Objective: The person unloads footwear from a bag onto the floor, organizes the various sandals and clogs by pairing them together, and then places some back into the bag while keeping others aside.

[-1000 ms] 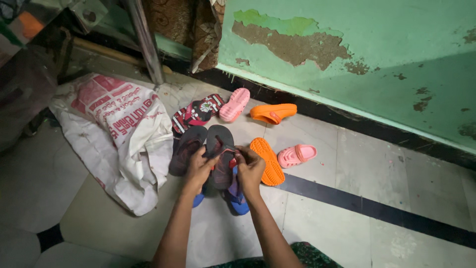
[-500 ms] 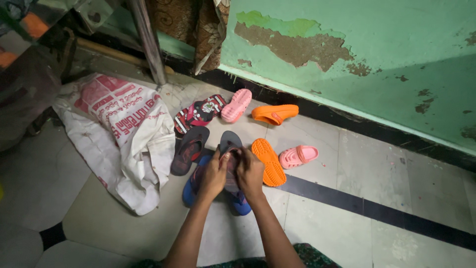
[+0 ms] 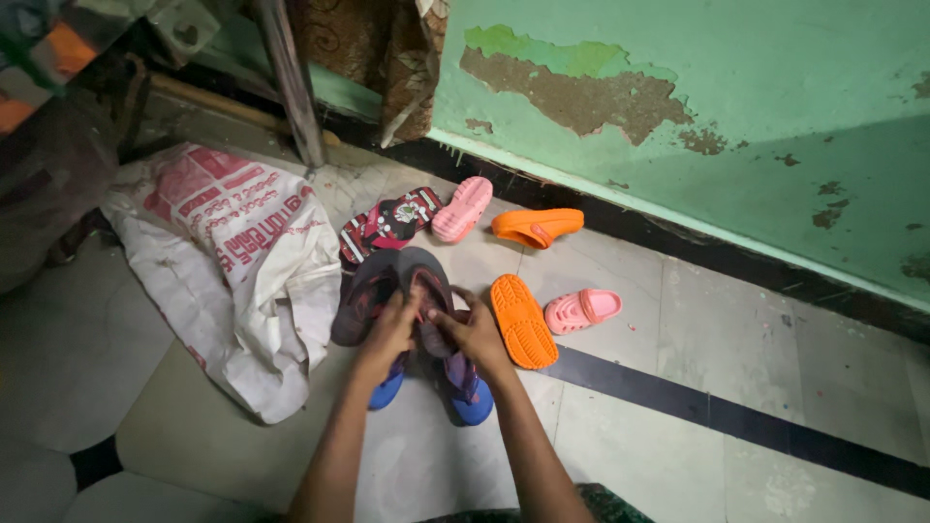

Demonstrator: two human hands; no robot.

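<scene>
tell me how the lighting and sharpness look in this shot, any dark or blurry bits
Head view: dim, uneven light; the green wall and orange clog read clearly, the top-left corner sinks into shadow. Left hand and right hand on the dark flip-flop are slightly soft; the frame edges bend a little.

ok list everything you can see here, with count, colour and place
dark flip-flops: two, grey-brown with maroon straps, mid floor, under both hands
blue sandals: two, blue, beneath the flip-flops
patterned slipper: one, red and black, behind the flip-flops
orange clogs: two, one by the wall, one sole-up beside the right hand
pink clogs: two, one by the patterned slipper, one right of the orange sole
sack: one, white with red print, left floor
wall: green, peeling
left hand: grip on flip-flop
right hand: grip on flip-flop
</scene>
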